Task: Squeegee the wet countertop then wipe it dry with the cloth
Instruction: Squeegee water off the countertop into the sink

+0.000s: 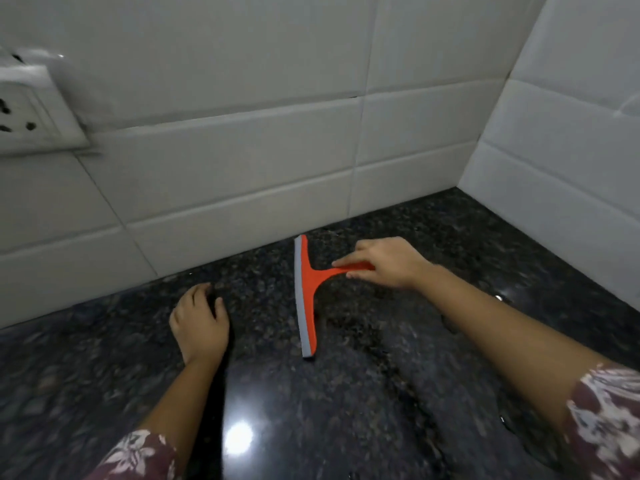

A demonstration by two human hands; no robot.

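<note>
An orange squeegee with a grey rubber blade stands on the dark speckled granite countertop, blade edge facing left. My right hand grips its orange handle from the right, fingers wrapped over it. My left hand rests flat on the counter to the left of the blade, fingers curled down, holding nothing. Wet streaks and droplets glisten on the counter to the right of the squeegee. No cloth is in view.
White tiled walls meet in a corner at the back right. A white wall socket sits at the upper left. Light glare reflects off the counter near the front.
</note>
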